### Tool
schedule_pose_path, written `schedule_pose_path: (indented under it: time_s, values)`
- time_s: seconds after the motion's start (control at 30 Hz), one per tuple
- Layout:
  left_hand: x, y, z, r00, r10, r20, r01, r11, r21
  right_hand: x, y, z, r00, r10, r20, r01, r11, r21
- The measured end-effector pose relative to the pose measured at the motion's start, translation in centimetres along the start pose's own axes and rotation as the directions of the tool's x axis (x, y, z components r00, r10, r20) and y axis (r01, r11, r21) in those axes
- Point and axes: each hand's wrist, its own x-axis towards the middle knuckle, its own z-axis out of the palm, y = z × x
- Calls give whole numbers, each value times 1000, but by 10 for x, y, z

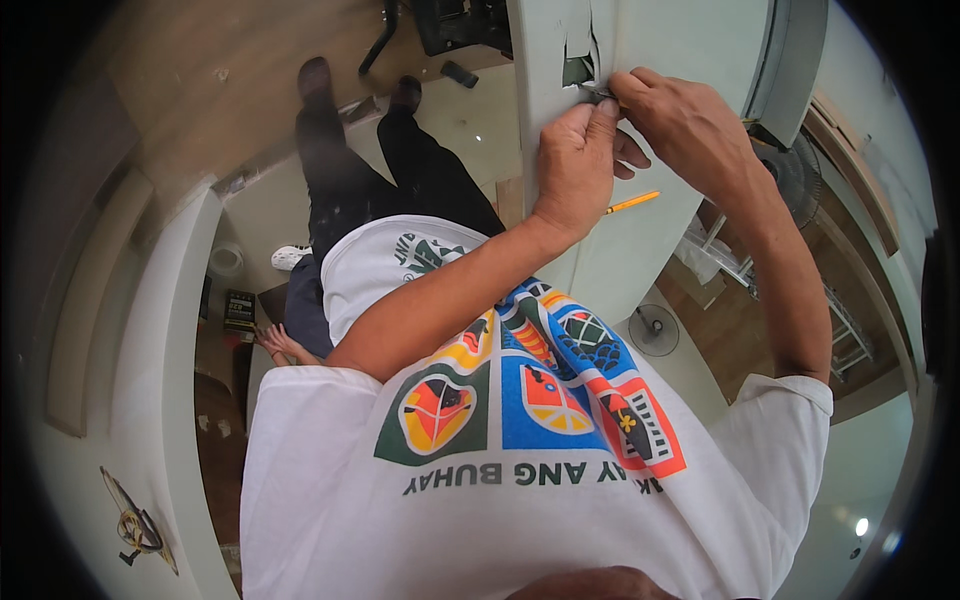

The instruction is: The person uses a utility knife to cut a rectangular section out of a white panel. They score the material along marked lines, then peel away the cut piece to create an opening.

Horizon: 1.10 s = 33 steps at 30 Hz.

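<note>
A white panel (545,130) stands in front of me with a ragged, roughly rectangular hole (578,68) cut in its edge, splintered along the top. At the hole's lower corner is a small thin grey metal piece (597,91), too small to name. My right hand (685,125) is closed, pinching this piece from the right. My left hand (580,160) is closed just below, its thumb and fingers pressed together at the same piece. A yellow-orange pencil (632,202) lies on the white surface under my hands.
Another person's hand (285,345) rests low at the left, beside a dark box (240,310) and a white roll (227,261). Fans (654,330) and a metal ladder (848,335) stand at the right. Wires (140,530) hang from the left wall. A dark object (459,74) lies beyond my feet.
</note>
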Motion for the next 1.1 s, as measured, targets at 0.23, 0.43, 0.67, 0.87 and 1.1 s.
schedule_pose_path:
  time_s: [0.23,0.43,0.67,0.87,1.1]
  values:
    - [1,0,0,1000,11,-17,-11,1000,-4,3,31,13,993,-89,-79,109,945,307]
    - [1,2,0,999,41,16,-41,999,30,-10,24,11,995,-36,-96,56,975,213]
    - [0,-1,0,998,56,10,-56,998,38,-6,10,5,997,-49,-52,47,998,-36]
    - [2,-1,1,1000,6,-1,-6,999,40,-3,12,1,997,-80,-22,79,997,-25]
    - [3,-1,3,999,-29,-26,29,999,-19,-2,8,-2,998,-53,44,55,998,-39]
